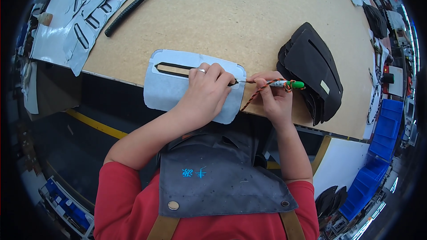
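A pale, round-cornered flat panel (178, 93) lies at the table's near edge, partly overhanging it. It has a long dark-edged slot (171, 70) with pointed ends. My left hand (207, 86), a ring on one finger, presses on the panel with bent fingers, its fingertips gripping by the slot's right end. Between the fingers of my right hand (276, 100) is a slim white-barrelled tool with a green end (297, 84). An orange-and-black cord (254, 98) is wound round it. The tool's thin tip points left and meets the slot's right end; my fingers partly hide that spot.
Right of my right hand stands a stack of black shaped panels (311, 71). A black-handled hammer (138, 6) lies at the far left, near white sheets with slotted outlines (84, 26). Blue bins (367, 182) stand beyond the table's right side.
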`<state>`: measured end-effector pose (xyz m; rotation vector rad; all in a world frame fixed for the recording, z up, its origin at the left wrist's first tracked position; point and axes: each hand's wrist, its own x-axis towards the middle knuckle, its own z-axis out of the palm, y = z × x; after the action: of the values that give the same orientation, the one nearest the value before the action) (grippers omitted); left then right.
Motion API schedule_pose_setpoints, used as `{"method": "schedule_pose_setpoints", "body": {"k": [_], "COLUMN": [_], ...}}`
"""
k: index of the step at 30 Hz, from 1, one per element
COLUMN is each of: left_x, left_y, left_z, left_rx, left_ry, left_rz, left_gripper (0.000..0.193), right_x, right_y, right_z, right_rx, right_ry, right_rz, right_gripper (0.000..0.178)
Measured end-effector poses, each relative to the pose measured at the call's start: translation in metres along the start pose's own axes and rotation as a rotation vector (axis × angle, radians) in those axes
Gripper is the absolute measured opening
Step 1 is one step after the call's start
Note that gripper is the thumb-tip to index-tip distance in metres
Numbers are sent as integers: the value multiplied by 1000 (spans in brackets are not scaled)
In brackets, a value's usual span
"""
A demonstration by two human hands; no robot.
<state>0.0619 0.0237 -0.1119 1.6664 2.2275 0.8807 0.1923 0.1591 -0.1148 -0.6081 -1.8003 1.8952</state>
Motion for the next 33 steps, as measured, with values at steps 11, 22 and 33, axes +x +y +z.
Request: {"method": "schedule_pose_setpoints", "body": {"k": [11,22,33], "left_x": [3,-3,-9], "left_y": [-1,-6,-15], "left_z": [-2,3,5], "left_rx": [-92,201,94], "left_ry": [-29,58,100], "left_rz": [-55,234,220], "left_gripper": [12,26,37], "right_x": [1,1,3], "right_y": [0,1,-1], "right_z": [2,2,2], "right_rx": [-155,-155,-116], "right_ry": [-26,-32,4], "right_rz": [57,52,87], "right_gripper": [17,15,6]}}
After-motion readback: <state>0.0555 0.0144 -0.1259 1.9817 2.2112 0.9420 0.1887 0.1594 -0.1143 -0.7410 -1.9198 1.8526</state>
